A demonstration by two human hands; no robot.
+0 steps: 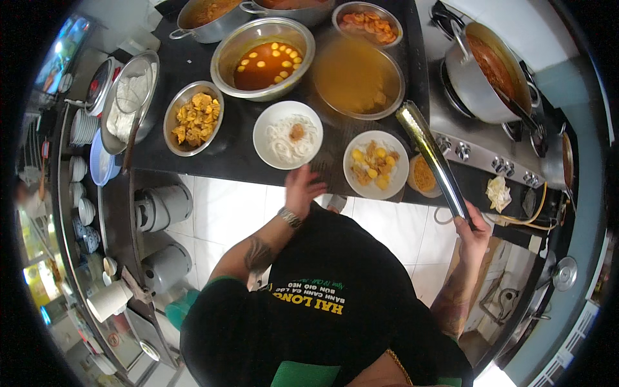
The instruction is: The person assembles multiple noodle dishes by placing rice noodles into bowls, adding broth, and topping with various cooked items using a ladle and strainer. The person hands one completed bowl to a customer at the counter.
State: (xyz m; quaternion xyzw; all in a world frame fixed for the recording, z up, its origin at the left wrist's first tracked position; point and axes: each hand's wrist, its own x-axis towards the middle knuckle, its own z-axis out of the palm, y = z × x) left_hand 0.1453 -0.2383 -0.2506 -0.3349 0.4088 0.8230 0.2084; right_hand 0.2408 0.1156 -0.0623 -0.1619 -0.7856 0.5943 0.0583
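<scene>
My left hand (303,191) is open at the counter's front edge, fingers apart, just below a white bowl of noodles (274,138) with a small brown topping. My right hand (472,231) is closed around one end of a long, shiny metal utensil (437,158); its exact kind is unclear. The utensil slants up and left, its far end close to the rim of a metal bowl of cloudy orange-brown broth (358,74). Left of the utensil stands a second white bowl (354,182), holding yellow and brown pieces. A small container of orange-brown paste or crumbs (423,174) is partly hidden behind the utensil.
Along the counter (222,151) stand a bowl of yellow meat pieces (196,119), a bowl of red broth with small yellow eggs (264,68) and a bowl of shrimp (367,24). A large pot (496,84) sits on the stove. At left, a strainer lies over a noodle basin (126,113).
</scene>
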